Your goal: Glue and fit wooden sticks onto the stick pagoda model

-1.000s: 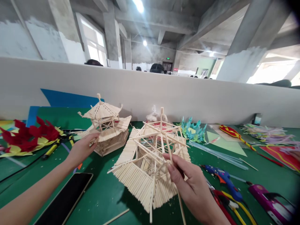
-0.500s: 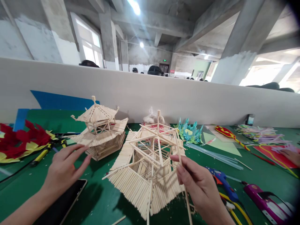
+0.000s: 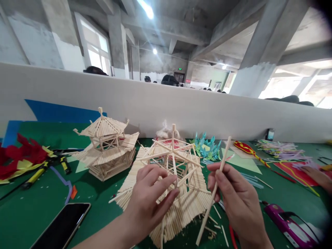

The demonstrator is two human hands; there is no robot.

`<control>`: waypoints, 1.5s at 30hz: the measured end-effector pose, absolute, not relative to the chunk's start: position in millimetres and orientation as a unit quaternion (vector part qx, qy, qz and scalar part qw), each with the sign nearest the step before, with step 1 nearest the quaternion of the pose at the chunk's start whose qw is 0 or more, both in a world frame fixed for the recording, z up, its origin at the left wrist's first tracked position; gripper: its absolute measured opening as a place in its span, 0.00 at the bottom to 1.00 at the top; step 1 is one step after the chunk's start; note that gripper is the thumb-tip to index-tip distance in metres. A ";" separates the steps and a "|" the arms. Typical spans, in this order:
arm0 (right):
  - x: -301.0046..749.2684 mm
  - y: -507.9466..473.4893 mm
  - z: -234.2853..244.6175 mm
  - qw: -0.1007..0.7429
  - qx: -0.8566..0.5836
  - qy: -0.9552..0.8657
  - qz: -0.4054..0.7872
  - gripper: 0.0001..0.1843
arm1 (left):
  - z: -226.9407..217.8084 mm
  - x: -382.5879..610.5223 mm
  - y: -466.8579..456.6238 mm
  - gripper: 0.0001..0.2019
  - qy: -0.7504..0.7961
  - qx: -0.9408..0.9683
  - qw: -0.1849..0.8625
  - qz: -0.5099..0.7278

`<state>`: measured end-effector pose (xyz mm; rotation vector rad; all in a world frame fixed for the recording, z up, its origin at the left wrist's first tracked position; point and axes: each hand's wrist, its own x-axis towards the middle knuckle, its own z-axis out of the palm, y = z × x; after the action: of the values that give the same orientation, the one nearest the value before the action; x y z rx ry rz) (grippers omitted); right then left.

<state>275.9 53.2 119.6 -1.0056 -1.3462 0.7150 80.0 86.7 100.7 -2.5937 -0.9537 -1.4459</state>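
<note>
A half-built wooden stick pavilion (image 3: 190, 214) stands in front of me, its upper roof frame bare and its lower roof covered in rows of sticks. My left hand (image 3: 153, 193) reaches over its front, thumb and forefinger closed about the end of a roof-frame stick (image 3: 174, 166). To the right of the model, my right hand (image 3: 233, 197) pinches a long wooden stick (image 3: 207, 214), held slanting with its top end up. A finished-looking stick pavilion (image 3: 103, 152) with two covered roofs stands behind on the left.
A phone (image 3: 62, 224) lies front left, red and yellow paper flowers (image 3: 20, 159) beyond. Stick scraps lie by the model's right side. A purple device (image 3: 287, 224) is at right; another person's hand (image 3: 315, 176) rests near red paper. A white partition (image 3: 207, 114) runs behind.
My left hand has moved right from beside the finished pavilion to the roof frame. My right hand has moved slightly right, bringing the stick away from the model and tilting it.
</note>
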 end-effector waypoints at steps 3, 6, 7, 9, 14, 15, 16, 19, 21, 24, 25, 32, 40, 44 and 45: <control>276.4 57.0 122.2 0.660 -0.412 -0.545 0.312 0.08 | 101.2 83.1 88.3 0.13 -0.308 -0.838 0.009 -0.451; 275.6 60.1 127.0 0.711 -0.381 -0.508 0.301 0.07 | 101.5 85.4 89.6 0.11 -0.313 -0.835 0.027 -0.452; 275.1 61.0 128.7 0.727 -0.369 -0.497 0.298 0.07 | 101.4 85.9 89.9 0.11 -0.313 -0.833 0.028 -0.455; 273.8 62.9 132.3 0.756 -0.343 -0.475 0.292 0.08 | 101.2 86.5 90.2 0.11 -0.310 -0.833 0.023 -0.459; 268.0 68.1 142.0 0.799 -0.299 -0.448 0.266 0.08 | 100.7 86.4 90.2 0.11 -0.308 -0.832 -0.007 -0.461; 266.7 69.7 143.8 0.802 -0.297 -0.449 0.258 0.08 | 100.6 86.4 90.3 0.11 -0.308 -0.830 -0.013 -0.464; 265.3 71.7 145.3 0.803 -0.297 -0.452 0.251 0.08 | 100.6 86.5 90.4 0.11 -0.308 -0.828 -0.017 -0.468; 262.4 79.6 148.4 0.793 -0.315 -0.467 0.233 0.07 | 100.8 87.1 90.5 0.11 -0.303 -0.825 -0.022 -0.476; 261.7 85.3 149.2 0.783 -0.330 -0.475 0.227 0.07 | 101.2 87.8 90.5 0.11 -0.301 -0.825 -0.022 -0.479; 261.9 92.8 149.4 0.770 -0.346 -0.487 0.225 0.07 | 102.3 88.6 90.7 0.11 -0.300 -0.823 -0.025 -0.481; 262.0 95.0 149.3 0.765 -0.347 -0.493 0.226 0.07 | 102.8 88.8 90.8 0.11 -0.301 -0.825 -0.028 -0.478; 258.2 107.5 150.4 0.727 -0.359 -0.526 0.255 0.08 | 103.1 88.5 91.7 0.10 -0.305 -0.828 -0.039 -0.468; 256.3 118.4 148.4 0.695 -0.374 -0.549 0.277 0.08 | 98.5 88.2 90.6 0.10 -0.297 -0.823 -0.039 -0.482; 252.5 113.8 145.3 0.665 -0.380 -0.563 0.311 0.08 | 98.9 88.1 89.5 0.09 -0.302 -0.824 -0.034 -0.477; 251.1 110.7 143.8 0.654 -0.383 -0.570 0.318 0.08 | 99.1 88.1 89.4 0.09 -0.303 -0.824 -0.032 -0.478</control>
<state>251.1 110.7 143.8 -0.8689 -1.2930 0.7217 88.1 89.4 99.1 -2.6410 -0.9728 -1.5340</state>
